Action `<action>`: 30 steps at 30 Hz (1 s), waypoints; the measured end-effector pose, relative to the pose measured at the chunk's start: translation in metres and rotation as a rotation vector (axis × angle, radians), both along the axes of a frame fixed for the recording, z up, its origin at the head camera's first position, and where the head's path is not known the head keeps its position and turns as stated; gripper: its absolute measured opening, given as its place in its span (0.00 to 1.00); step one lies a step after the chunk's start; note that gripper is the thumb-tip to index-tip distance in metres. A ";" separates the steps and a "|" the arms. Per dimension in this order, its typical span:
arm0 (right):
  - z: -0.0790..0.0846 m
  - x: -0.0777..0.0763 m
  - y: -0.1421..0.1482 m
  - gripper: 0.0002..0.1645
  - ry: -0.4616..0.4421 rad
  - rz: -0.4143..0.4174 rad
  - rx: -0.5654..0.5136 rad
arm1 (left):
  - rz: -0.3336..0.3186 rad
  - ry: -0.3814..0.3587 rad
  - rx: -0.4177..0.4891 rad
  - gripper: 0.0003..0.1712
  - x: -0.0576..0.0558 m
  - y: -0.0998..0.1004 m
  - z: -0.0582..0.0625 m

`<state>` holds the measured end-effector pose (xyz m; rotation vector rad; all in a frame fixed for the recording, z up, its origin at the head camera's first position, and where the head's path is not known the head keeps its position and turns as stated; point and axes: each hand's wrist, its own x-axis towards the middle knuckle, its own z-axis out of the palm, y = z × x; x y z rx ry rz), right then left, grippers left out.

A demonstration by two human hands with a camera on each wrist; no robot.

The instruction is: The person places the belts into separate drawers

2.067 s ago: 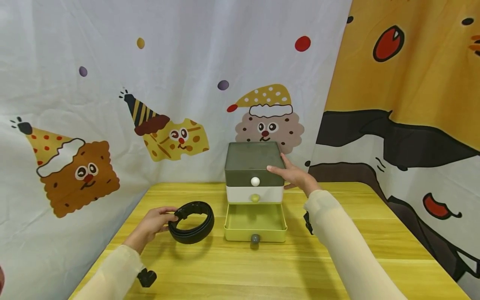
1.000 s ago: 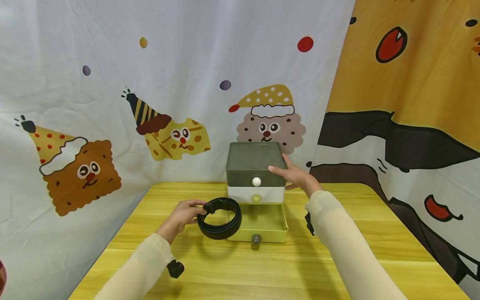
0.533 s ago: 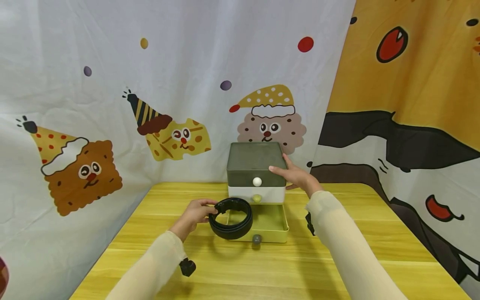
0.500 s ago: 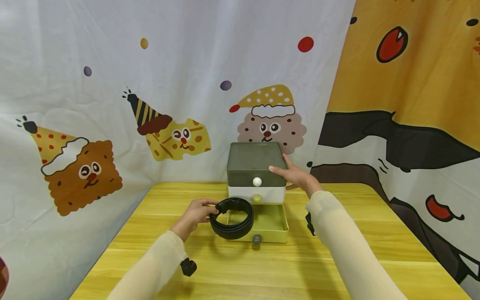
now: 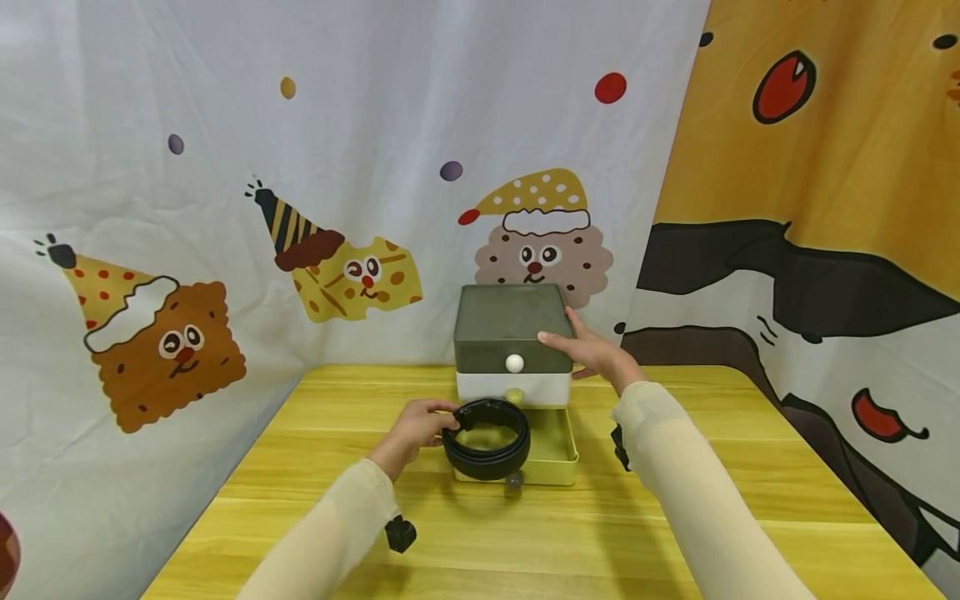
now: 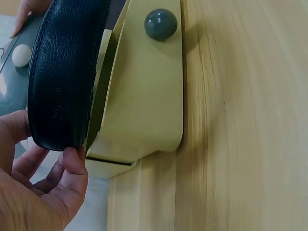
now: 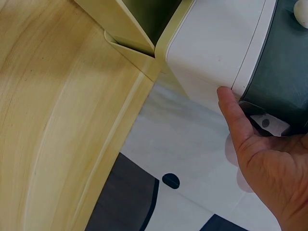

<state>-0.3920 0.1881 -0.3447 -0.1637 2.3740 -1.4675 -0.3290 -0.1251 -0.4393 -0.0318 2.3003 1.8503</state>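
My left hand [image 5: 416, 427] pinches the edge of a coiled black leather belt [image 5: 486, 464] between thumb and fingers. Held off the table, the coil overlaps the pulled-out bottom drawer [image 5: 553, 472] in the head view and partly hides it. In the left wrist view the belt [image 6: 65, 82] hangs by the yellow-green drawer front [image 6: 144, 91] and its grey knob [image 6: 160, 24]. My right hand [image 5: 596, 352] rests against the right side of the small drawer box [image 5: 510, 315], thumb over its dark green top; in the right wrist view a finger touches the white tier [image 7: 202, 57].
The box stands at the back of a wood-grain table [image 5: 517, 550]. Its dark green and white drawers are pushed in, with a white knob [image 5: 514, 363] and a yellow-green one. A cartoon-printed curtain [image 5: 360, 117] hangs close behind the table and along both sides.
My left hand has carried the belt rightward from beside the drawer to over its front. My right hand has stayed on the box, and the drawer has not moved.
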 end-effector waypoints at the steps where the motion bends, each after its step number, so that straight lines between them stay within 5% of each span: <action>1: 0.000 0.000 0.000 0.64 -0.001 -0.001 -0.002 | -0.003 0.001 0.001 0.17 0.000 0.002 0.000; 16: 0.000 -0.001 0.000 0.64 0.005 -0.001 0.013 | 0.015 0.014 -0.011 0.16 -0.002 0.025 -0.004; 30: -0.001 -0.001 0.000 0.64 0.010 0.002 0.026 | 0.031 0.064 -0.183 0.13 -0.001 0.034 0.004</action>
